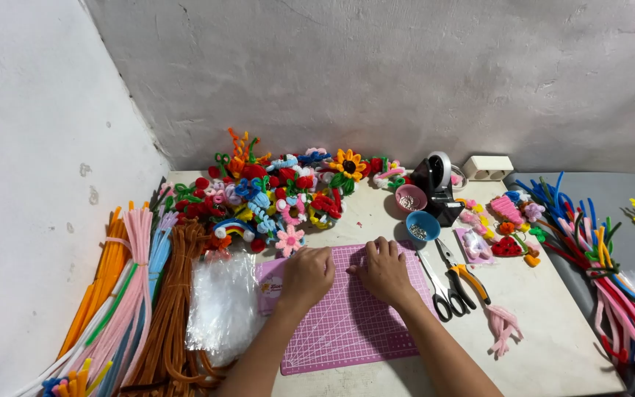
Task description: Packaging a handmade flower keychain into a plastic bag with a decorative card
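Both hands rest knuckles-up on the pink cutting mat [347,323], near its far edge. Left hand [306,273] has its fingers curled under; right hand [384,268] likewise (can't tell if either grips anything). Scissors [439,290] and pliers [464,278] lie just right of the mat. Blue bowl [422,226] sits beyond the right hand; craft flowers [281,191] are piled behind.

A cutting mat [347,323] lies in the lower centre of the frame, on the table [553,345]. Both hands rest on its upper edge, the left hand [307,273] beside the right hand [384,269]. Scissors [439,290] and pliers [464,276] lie right of the mat. Two small bowls [417,213] stand above it, and a heap of pipe-cleaner flowers [281,191] lies at the upper centre. Bundles of pipe cleaners [141,294] lie at the lower left.
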